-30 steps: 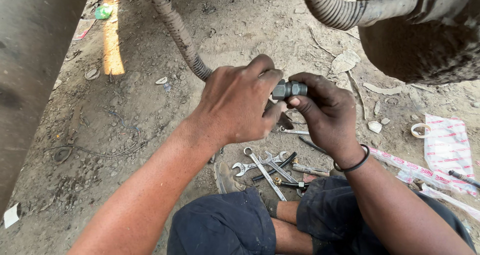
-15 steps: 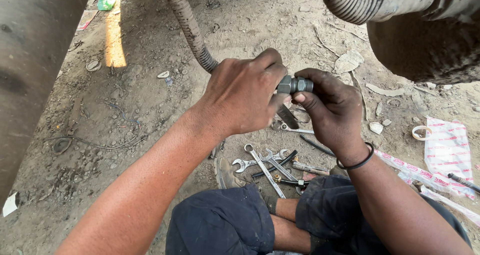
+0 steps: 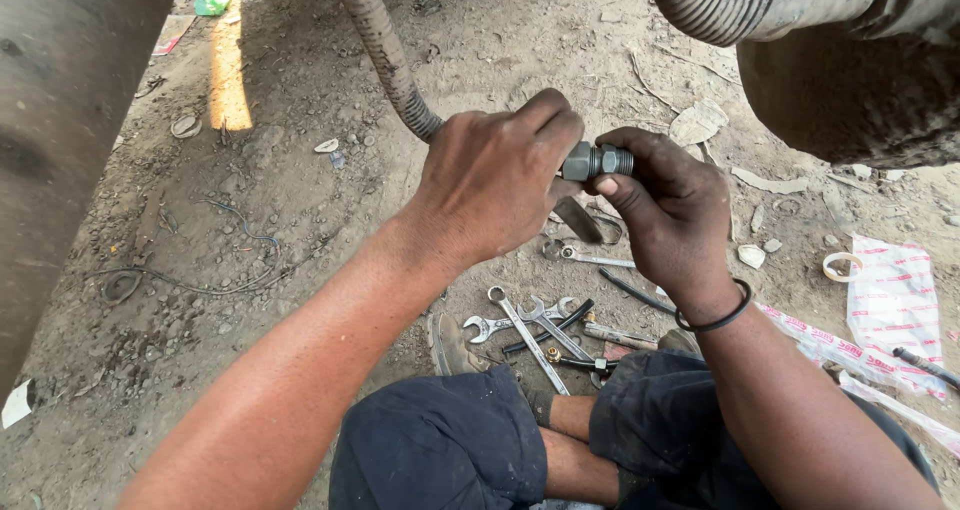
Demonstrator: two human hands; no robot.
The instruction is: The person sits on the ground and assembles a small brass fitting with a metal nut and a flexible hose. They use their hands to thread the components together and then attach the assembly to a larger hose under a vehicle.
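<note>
Grey metal fitting [image 3: 597, 160] pinched by both hands, left hand [image 3: 495, 175] and right hand [image 3: 668, 210]; fingers closed on it; wrenches [image 3: 530, 325] untouched on the ground.

I see bare, dusty ground [image 3: 300, 230] strewn with pebbles and scraps. A sunlit streak [image 3: 228, 70] lies up and left of the hands. A dark metal beam [image 3: 60, 140] fills the far left; a bulky grimy housing [image 3: 850, 80] hangs upper right.
</note>
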